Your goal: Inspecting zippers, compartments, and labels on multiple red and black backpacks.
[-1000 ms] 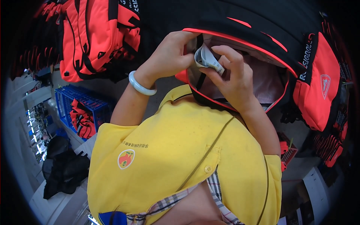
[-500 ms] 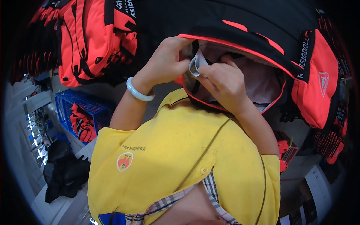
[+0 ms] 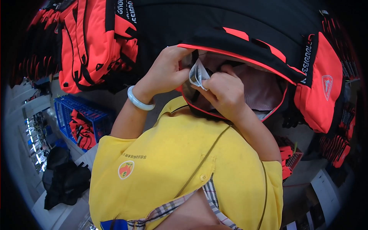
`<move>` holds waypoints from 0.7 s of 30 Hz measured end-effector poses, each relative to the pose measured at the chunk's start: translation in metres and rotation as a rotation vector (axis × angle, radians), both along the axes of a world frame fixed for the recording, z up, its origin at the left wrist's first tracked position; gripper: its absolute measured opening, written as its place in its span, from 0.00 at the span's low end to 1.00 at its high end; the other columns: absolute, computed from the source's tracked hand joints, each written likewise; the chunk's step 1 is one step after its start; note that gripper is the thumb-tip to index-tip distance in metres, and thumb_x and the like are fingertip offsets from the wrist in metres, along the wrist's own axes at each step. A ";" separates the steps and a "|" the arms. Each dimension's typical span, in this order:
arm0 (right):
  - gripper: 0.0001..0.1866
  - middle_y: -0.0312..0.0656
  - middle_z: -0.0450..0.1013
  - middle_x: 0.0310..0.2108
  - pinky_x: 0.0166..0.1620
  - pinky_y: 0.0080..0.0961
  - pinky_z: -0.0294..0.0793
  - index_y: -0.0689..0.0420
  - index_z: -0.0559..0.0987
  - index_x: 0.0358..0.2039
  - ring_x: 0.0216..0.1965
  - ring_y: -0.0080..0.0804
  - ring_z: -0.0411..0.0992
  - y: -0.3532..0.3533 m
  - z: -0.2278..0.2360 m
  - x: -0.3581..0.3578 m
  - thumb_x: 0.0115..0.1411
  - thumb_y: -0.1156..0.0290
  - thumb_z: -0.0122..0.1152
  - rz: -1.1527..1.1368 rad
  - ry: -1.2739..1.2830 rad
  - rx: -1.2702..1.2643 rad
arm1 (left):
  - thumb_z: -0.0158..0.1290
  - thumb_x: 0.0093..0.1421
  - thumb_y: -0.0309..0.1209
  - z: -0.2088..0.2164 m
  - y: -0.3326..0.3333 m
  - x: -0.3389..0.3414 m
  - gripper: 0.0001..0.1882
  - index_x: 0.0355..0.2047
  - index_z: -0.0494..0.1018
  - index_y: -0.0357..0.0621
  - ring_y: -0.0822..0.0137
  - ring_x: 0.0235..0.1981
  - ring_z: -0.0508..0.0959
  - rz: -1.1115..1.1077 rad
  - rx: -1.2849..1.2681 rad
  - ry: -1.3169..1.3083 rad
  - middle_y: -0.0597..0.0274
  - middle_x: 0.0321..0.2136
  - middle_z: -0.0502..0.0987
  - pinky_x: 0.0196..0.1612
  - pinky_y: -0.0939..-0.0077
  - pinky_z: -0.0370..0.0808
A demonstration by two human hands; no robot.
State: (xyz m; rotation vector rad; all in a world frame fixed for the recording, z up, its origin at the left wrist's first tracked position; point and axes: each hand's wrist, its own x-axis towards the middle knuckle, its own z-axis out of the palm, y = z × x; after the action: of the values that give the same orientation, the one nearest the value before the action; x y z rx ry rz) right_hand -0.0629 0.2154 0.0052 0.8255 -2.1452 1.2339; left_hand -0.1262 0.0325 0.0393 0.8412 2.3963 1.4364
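Note:
A black bag with coral-red trim point(image 3: 245, 56) gapes open in front of me, its pale lining point(image 3: 262, 86) showing. My left hand point(image 3: 165, 71), a pale bangle point(image 3: 140, 99) at its wrist, closes on the red-edged rim at the opening's left corner. Its fingertips are hidden behind the fabric. Inside the mouth, my right hand point(image 3: 226, 90) is closed, thumb and finger pinching a folded whitish strip point(image 3: 198, 74), perhaps a label or lining edge. The strip's other end is close to my left thumb.
Coral and black backpacks point(image 3: 90, 46) are piled at left. Below them a blue plastic crate point(image 3: 65, 117) holds red pieces. On the right lies a coral-red bag part point(image 3: 320, 86), with stacked pieces point(image 3: 337, 147) beyond. A red crate point(image 3: 293, 159) stands by my right elbow.
Both hands and the bag's mouth have shifted slightly down and left in view. The whitish strip has gone from a rounded loop to a flatter, wider fold. Both grips stay.

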 end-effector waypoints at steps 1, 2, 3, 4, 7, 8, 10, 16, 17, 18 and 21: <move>0.14 0.38 0.63 0.16 0.24 0.29 0.63 0.56 0.72 0.23 0.17 0.34 0.64 0.001 0.003 0.001 0.44 0.75 0.73 0.002 -0.001 -0.002 | 0.50 0.40 0.19 0.000 0.000 -0.001 0.26 0.44 0.74 0.38 0.61 0.16 0.68 0.000 0.007 0.009 0.54 0.17 0.69 0.23 0.76 0.66; 0.15 0.39 0.62 0.15 0.22 0.28 0.61 0.56 0.71 0.21 0.16 0.34 0.64 0.003 0.007 0.002 0.44 0.75 0.73 -0.014 -0.066 -0.022 | 0.50 0.40 0.19 -0.002 0.000 -0.002 0.26 0.44 0.74 0.38 0.61 0.16 0.68 0.005 0.004 0.009 0.54 0.17 0.69 0.23 0.76 0.66; 0.16 0.39 0.62 0.14 0.20 0.27 0.60 0.56 0.70 0.19 0.15 0.34 0.63 0.004 0.010 0.002 0.44 0.74 0.74 -0.029 -0.131 -0.042 | 0.49 0.40 0.19 -0.005 0.000 -0.003 0.25 0.43 0.73 0.37 0.60 0.17 0.68 -0.009 0.021 0.044 0.53 0.17 0.69 0.23 0.75 0.67; 0.19 0.39 0.61 0.13 0.18 0.25 0.57 0.56 0.68 0.17 0.13 0.34 0.62 0.003 0.008 0.001 0.43 0.73 0.75 -0.052 -0.105 -0.056 | 0.48 0.40 0.19 -0.007 0.000 -0.004 0.24 0.42 0.73 0.36 0.59 0.17 0.68 -0.022 0.038 0.080 0.53 0.18 0.69 0.24 0.74 0.67; 0.18 0.40 0.62 0.14 0.18 0.25 0.59 0.56 0.68 0.18 0.14 0.35 0.63 0.009 0.007 0.002 0.44 0.75 0.74 -0.059 -0.134 -0.056 | 0.48 0.41 0.19 0.002 0.002 -0.003 0.23 0.41 0.72 0.34 0.59 0.17 0.69 -0.029 -0.013 -0.006 0.52 0.18 0.69 0.25 0.73 0.68; 0.18 0.40 0.62 0.14 0.18 0.25 0.59 0.56 0.68 0.18 0.14 0.35 0.63 0.011 0.006 0.003 0.44 0.75 0.74 -0.058 -0.136 -0.057 | 0.48 0.41 0.19 0.001 0.002 -0.004 0.23 0.41 0.72 0.34 0.59 0.17 0.69 -0.029 -0.013 -0.007 0.52 0.18 0.69 0.25 0.73 0.68; 0.15 0.40 0.69 0.18 0.23 0.26 0.64 0.57 0.70 0.25 0.18 0.36 0.67 0.013 0.002 0.004 0.46 0.79 0.72 -0.015 -0.100 -0.112 | 0.48 0.41 0.19 -0.001 0.001 -0.005 0.24 0.43 0.72 0.34 0.61 0.17 0.69 0.013 0.037 -0.021 0.54 0.18 0.69 0.25 0.74 0.68; 0.20 0.35 0.75 0.30 0.36 0.28 0.65 0.55 0.70 0.40 0.28 0.33 0.72 0.011 -0.002 0.009 0.48 0.80 0.68 -0.187 0.015 -0.094 | 0.47 0.42 0.19 -0.007 -0.001 -0.007 0.27 0.47 0.72 0.35 0.65 0.17 0.68 0.037 0.034 0.004 0.57 0.16 0.68 0.25 0.75 0.68; 0.20 0.35 0.75 0.30 0.36 0.28 0.65 0.55 0.70 0.40 0.28 0.33 0.72 0.011 -0.002 0.008 0.48 0.80 0.68 -0.195 0.012 -0.094 | 0.47 0.42 0.19 -0.005 0.000 -0.008 0.27 0.47 0.72 0.35 0.65 0.17 0.68 0.030 0.033 0.001 0.57 0.16 0.68 0.25 0.75 0.68; 0.21 0.35 0.74 0.29 0.35 0.28 0.65 0.55 0.70 0.40 0.27 0.33 0.72 0.010 -0.001 0.008 0.47 0.81 0.69 -0.170 -0.002 -0.123 | 0.47 0.42 0.19 -0.001 0.000 -0.008 0.27 0.47 0.72 0.35 0.66 0.17 0.68 0.022 0.000 -0.009 0.58 0.16 0.67 0.25 0.76 0.67; 0.24 0.34 0.73 0.27 0.33 0.28 0.64 0.54 0.69 0.42 0.25 0.32 0.70 0.010 0.001 0.009 0.46 0.80 0.70 -0.163 -0.066 -0.146 | 0.47 0.42 0.18 -0.004 0.001 -0.009 0.27 0.47 0.72 0.36 0.68 0.17 0.68 0.013 -0.020 0.002 0.58 0.16 0.67 0.24 0.77 0.67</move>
State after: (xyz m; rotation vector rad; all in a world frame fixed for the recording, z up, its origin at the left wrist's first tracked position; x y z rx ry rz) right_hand -0.0539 0.2256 0.0063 0.5450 -2.0983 1.3297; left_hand -0.1349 0.0334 0.0350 0.8240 2.4177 1.4140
